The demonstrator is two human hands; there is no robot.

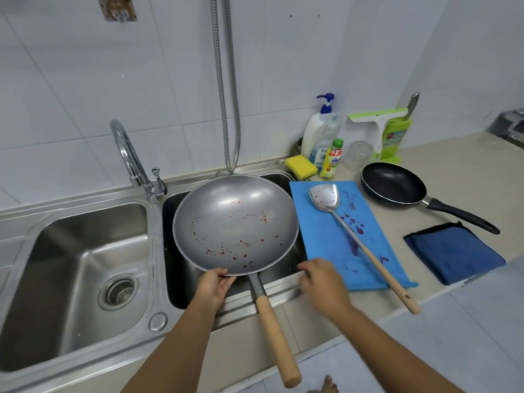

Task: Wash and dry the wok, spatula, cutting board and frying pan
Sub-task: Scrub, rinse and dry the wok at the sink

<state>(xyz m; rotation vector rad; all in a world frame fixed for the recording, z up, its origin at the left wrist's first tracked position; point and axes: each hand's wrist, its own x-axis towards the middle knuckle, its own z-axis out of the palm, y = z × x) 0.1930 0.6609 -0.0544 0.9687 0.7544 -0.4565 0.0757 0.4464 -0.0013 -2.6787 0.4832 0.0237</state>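
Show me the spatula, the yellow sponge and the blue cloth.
spatula [351, 234]: head view, on its metal shaft.
yellow sponge [301, 165]: head view, middle of its top face.
blue cloth [453, 252]: head view, middle of the folded top.

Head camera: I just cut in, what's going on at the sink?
A person stands at a double sink. Their left hand grips the near rim of the wok, which lies over the right basin, speckled red inside. The right hand hovers, holding nothing, by the near corner of the blue cutting board, where the stained spatula lies. The frying pan and a folded blue cloth sit on the counter. No water shows at the faucet.
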